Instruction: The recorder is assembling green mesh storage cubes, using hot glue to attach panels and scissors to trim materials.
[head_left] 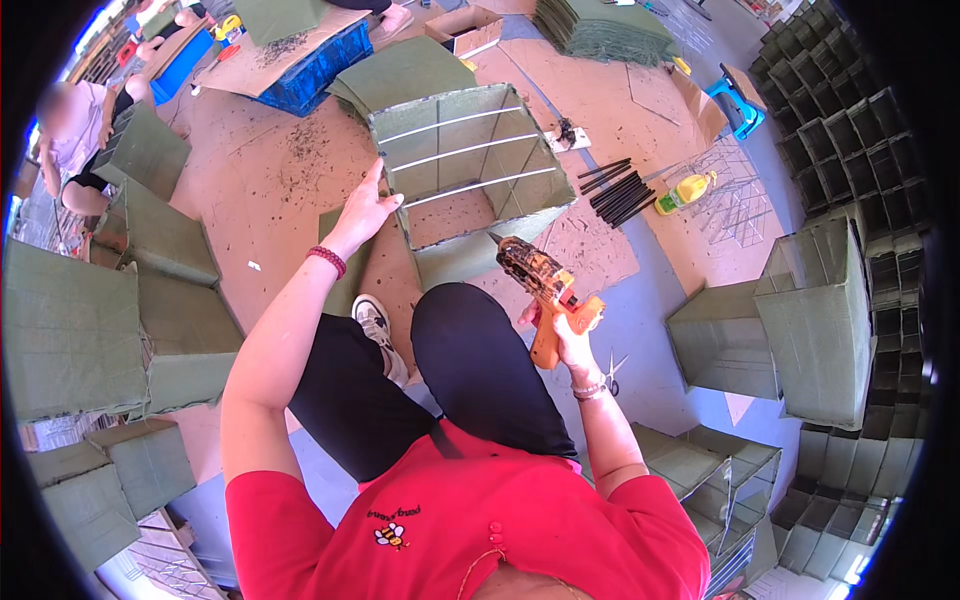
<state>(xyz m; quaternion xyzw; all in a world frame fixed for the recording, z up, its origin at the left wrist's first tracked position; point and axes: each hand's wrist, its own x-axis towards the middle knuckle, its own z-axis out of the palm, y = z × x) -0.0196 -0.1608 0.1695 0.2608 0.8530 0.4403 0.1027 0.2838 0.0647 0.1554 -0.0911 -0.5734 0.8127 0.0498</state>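
Head view: cardboard sheets [270, 185] covered the floor, green boxes stacked around. Your left hand [366, 208] pressed spread fingers on the open green wire-frame box [470, 165] at twelve o'clock. Your right hand [565, 335], at three o'clock, was clenched around the orange glue gun [545, 290].

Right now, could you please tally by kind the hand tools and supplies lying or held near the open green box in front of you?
Orange glue gun, in the right hand: 1
Bundle of black glue sticks: 1
Yellow bottle: 1
Scissors: 1
Total: 4
The left hand touches the green box.
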